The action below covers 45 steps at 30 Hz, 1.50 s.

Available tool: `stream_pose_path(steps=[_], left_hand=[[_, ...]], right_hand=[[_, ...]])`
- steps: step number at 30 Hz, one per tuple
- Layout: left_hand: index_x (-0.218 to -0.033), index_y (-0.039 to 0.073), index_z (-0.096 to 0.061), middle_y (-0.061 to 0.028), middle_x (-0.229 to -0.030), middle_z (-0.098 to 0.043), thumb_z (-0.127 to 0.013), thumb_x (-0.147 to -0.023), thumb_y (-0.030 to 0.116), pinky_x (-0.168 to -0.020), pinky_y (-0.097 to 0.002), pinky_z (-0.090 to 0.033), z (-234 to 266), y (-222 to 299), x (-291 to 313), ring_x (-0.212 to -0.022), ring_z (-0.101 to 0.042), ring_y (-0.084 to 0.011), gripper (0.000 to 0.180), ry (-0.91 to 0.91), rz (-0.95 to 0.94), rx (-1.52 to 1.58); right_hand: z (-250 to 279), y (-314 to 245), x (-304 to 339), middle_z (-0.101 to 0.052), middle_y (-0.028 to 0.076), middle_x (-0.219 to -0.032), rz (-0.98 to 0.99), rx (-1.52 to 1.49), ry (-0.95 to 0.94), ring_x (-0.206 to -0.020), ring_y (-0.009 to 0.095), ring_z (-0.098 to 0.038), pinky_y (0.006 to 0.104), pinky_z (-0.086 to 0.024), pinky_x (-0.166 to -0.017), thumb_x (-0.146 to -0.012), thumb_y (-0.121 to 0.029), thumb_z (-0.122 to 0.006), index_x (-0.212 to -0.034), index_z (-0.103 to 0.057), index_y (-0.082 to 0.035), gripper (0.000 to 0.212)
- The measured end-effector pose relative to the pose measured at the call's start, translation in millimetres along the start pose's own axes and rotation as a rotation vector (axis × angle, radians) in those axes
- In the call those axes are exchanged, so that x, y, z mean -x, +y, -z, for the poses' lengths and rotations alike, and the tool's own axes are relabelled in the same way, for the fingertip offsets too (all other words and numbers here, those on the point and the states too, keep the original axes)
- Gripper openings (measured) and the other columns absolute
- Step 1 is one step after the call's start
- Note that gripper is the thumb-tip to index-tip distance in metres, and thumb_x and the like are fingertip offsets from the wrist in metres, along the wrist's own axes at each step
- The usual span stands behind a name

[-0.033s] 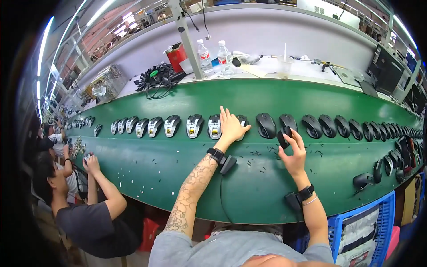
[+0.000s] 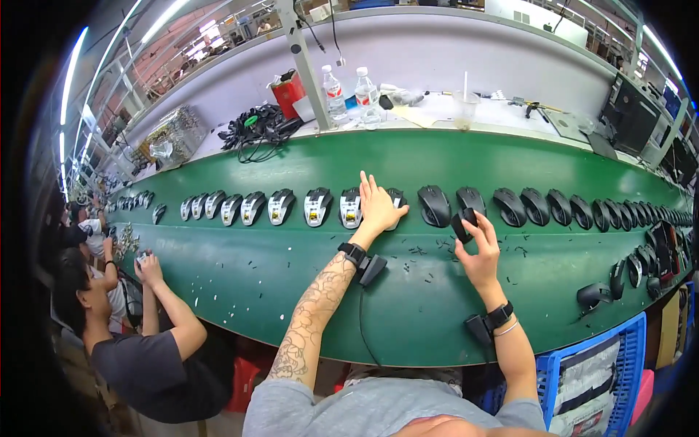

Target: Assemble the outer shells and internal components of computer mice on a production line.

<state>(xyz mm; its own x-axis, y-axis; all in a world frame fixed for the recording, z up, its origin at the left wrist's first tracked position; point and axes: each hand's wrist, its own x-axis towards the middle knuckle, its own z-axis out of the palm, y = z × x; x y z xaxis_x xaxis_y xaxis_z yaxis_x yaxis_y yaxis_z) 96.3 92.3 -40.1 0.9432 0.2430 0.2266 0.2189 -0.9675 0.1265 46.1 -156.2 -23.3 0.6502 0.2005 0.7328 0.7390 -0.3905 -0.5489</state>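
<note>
Left hand [image 2: 378, 206] flat, fingers spread, palm down on a black mouse [image 2: 395, 198] in the row along the green worktop [image 2: 255, 277], touching the white-bellied upturned mouse [image 2: 351, 207] at its 9 o'clock. Right hand [image 2: 479, 247] raised just above the belt, grip pinching a small black cover piece [image 2: 461, 224] between thumb and fingertips, directly at 6 o'clock from a finished black mouse [image 2: 470, 199]. Another black mouse [image 2: 434, 205] between the two hands. Upturned mice stretching toward 9 o'clock, closed black ones toward 3 o'clock. Water bottles [image 2: 333, 92] at 12 o'clock on the white shelf. Co-worker's hands [image 2: 149, 266] busy at far 9 o'clock.
</note>
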Motion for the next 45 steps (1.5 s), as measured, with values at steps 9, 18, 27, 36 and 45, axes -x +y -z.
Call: stream_pose_path(steps=[9, 18, 27, 36, 45], left_hand=[[-0.117, -0.003, -0.040, -0.0210, -0.103, -0.059, -0.075, -0.066, 0.034, -0.078, -0.0383, -0.048, 29.6, 35.9, 31.2, -0.089, -0.062, -0.0312, 0.072, 0.061, 0.021, 0.636], [-0.098, 0.004, -0.054, -0.0025, -0.089, -0.060, -0.060, -0.085, 0.030, -0.067, -0.0292, -0.051, 37.3, 48.9, 55.6, -0.080, -0.061, -0.0131, 0.029, -0.504, 0.323, 1.900], [-0.109, 0.011, -0.046, -0.0041, -0.101, -0.057, -0.035, -0.094, 0.045, -0.078, -0.0321, -0.048, 19.7, 63.8, 71.8, -0.092, -0.058, -0.0159, 0.039, -0.434, 0.332, 2.013], [-0.109, 0.009, -0.042, 0.0004, -0.096, -0.052, -0.042, -0.095, 0.034, -0.077, -0.0239, -0.041, 3.9, 76.0, 86.5, -0.086, -0.049, -0.0079, 0.029, -0.301, 0.136, 1.852], [-0.106, 0.015, -0.044, 0.0047, -0.079, -0.052, -0.051, -0.092, 0.029, -0.053, -0.0177, -0.040, 3.5, 68.0, 79.7, -0.061, -0.047, -0.0009, 0.022, -0.453, 0.222, 1.892]], right_hand=[[-1.7, 3.8, -0.1, -0.046, 0.014, -0.125, -0.002, 0.087, 0.028, -0.101, 0.029, -0.055, 0.0353, -0.049, -0.083, -0.071, 0.003, -0.063, -0.106, -0.060, -0.003, 0.036], [-5.0, -17.3, -0.3, -0.053, 0.014, -0.118, -0.137, -0.153, 0.059, -0.094, 0.023, -0.057, 0.0305, -0.048, -0.081, -0.069, -0.007, -0.072, -0.123, -0.050, -0.002, 0.059], [-13.0, -24.0, 9.5, -0.059, 0.009, -0.091, -0.220, -0.072, 0.022, -0.084, 0.023, -0.057, 0.0316, -0.048, -0.074, -0.059, -0.021, -0.082, -0.106, -0.063, -0.003, 0.053], [-5.6, -13.3, 6.0, -0.055, 0.008, -0.091, -0.201, -0.061, -0.001, -0.085, 0.022, -0.056, 0.0319, -0.046, -0.075, -0.058, -0.021, -0.082, -0.104, -0.066, -0.008, 0.050], [-7.5, -14.0, 5.6, -0.056, 0.009, -0.091, -0.229, -0.064, 0.005, -0.084, 0.023, -0.056, 0.0322, -0.046, -0.076, -0.058, -0.021, -0.081, -0.106, -0.065, -0.007, 0.052]])
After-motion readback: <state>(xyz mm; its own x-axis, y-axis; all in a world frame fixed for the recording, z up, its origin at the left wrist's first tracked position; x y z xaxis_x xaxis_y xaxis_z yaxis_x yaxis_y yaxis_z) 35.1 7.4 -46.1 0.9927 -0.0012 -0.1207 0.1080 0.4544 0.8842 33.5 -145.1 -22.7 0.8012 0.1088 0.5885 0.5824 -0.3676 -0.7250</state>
